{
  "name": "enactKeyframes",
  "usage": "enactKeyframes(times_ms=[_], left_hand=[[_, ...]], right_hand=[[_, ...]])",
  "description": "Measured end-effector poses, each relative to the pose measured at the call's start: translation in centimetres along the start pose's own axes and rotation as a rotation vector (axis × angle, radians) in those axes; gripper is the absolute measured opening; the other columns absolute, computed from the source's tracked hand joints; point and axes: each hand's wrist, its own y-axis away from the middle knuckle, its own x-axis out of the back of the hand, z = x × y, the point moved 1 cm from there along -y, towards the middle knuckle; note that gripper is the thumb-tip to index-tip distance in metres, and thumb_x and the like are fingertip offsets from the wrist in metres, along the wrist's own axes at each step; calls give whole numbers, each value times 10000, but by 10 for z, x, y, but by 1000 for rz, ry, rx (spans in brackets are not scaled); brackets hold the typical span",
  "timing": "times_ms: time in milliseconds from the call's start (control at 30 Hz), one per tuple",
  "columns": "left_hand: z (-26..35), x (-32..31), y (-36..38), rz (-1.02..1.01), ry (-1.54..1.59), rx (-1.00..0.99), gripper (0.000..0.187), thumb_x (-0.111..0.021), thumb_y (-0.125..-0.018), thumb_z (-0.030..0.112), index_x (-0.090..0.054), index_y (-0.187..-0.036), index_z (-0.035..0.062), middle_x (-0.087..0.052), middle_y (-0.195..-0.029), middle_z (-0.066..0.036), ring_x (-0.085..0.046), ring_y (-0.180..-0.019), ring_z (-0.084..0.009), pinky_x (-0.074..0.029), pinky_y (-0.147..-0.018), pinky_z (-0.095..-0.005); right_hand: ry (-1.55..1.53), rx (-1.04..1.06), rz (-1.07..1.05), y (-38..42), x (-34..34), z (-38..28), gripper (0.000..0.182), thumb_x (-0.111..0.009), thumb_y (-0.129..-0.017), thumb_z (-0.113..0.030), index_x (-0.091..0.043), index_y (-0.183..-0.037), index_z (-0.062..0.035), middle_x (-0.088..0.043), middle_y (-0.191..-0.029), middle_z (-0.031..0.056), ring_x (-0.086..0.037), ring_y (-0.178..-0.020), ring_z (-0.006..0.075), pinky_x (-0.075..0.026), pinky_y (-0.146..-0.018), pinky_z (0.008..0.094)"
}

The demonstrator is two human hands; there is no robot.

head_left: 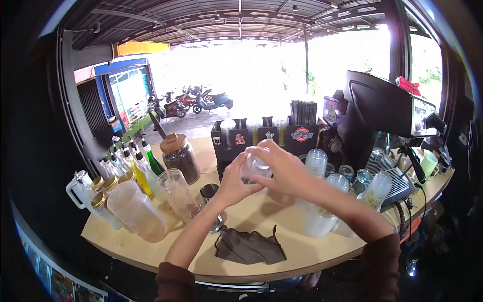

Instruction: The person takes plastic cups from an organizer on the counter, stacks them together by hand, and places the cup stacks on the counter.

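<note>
Both my hands are raised over the wooden counter (pixel 282 241) and close around a small clear glass jar (pixel 253 168). My left hand (pixel 232 181) grips it from the left and below. My right hand (pixel 284 168) wraps over its top and right side, fingers curled on the rim. The jar is tilted and looks empty. A dark grey cloth (pixel 250 246) lies on the counter just below my arms, beside a small metal cup (pixel 209 192).
Clear pitchers (pixel 136 209) and syrup bottles (pixel 136 168) stand at the left, with a jar of coffee beans (pixel 182 157). Stacks of plastic cups (pixel 316 162) and an espresso machine (pixel 382 116) are at the right. A black organiser (pixel 266 135) holds straws behind.
</note>
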Motion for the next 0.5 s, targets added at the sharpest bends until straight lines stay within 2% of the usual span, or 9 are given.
enactKeyframes(times_ms=[33, 100, 133, 167, 333, 400, 433, 500], left_hand=[[-5, 7, -9, 42, -27, -89, 872, -809, -601, 244, -357, -1300, -13, -484, -1226, -184, -512, -1126, -282, -397, -968, -373], [-30, 16, -20, 92, -31, -115, 882, -807, -607, 249, -342, -1304, -27, -456, -1249, -193, -498, -1138, -295, -387, -977, -373], [-36, 23, -30, 154, -51, -153, 892, -805, -613, 253, -327, -1308, -40, -428, -1272, -203, -483, -1150, -309, -377, -985, -374], [-42, 28, -36, 128, -41, -52, 858, -769, -666, 276, -309, -1310, -54, -382, -1301, -220, -425, -1200, -329, -345, -1015, -382], [-115, 26, -81, 76, -263, -52, 757, -692, -756, 318, -321, -1306, -46, -359, -1335, -215, -365, -1252, -337, -307, -1039, -415], [-130, 20, -88, -15, -518, 51, 749, -669, -767, 314, -310, -1315, -48, -344, -1348, -226, -332, -1272, -350, -278, -1055, -436], [-130, 17, -91, -58, -585, 112, 764, -667, -762, 313, -299, -1331, -39, -332, -1367, -216, -311, -1289, -342, -258, -1062, -485], [-132, 13, -92, -79, -658, 107, 779, -671, -757, 320, -294, -1338, -35, -332, -1373, -203, -300, -1299, -329, -248, -1061, -510]], right_hand=[[-16, -21, -18, -13, -2, 7, 551, -660, -770, -252, -445, -1250, -87, -450, -1150, 171, -558, -1001, 352, -499, -784, 409], [-3, -8, 19, -38, -10, 32, 560, -665, -758, -252, -454, -1244, -69, -451, -1158, 193, -545, -1009, 376, -457, -862, 438], [28, -70, 68, -55, -8, 43, 535, -683, -749, -246, -489, -1206, -46, -480, -1123, 172, -539, -1009, 338, -449, -865, 405], [21, -130, 84, -70, -7, 54, 544, -685, -754, -245, -482, -1222, -55, -477, -1133, 182, -528, -1025, 345, -441, -881, 400], [83, -211, 271, -141, -33, 131, 612, -712, -739, -199, -459, -1292, -132, -461, -1174, 209, -483, -1081, 353, -394, -952, 416], [87, -230, 224, -158, -50, 157, 624, -718, -732, -204, -463, -1300, -149, -461, -1175, 211, -477, -1095, 355, -389, -958, 420], [87, -237, 182, -167, -53, 165, 637, -724, -726, -209, -468, -1307, -165, -461, -1177, 212, -471, -1109, 357, -383, -964, 424], [106, -258, 148, -179, -60, 177, 624, -728, -715, -214, -491, -1290, -155, -487, -1169, 214, -467, -1123, 348, -379, -970, 422]])
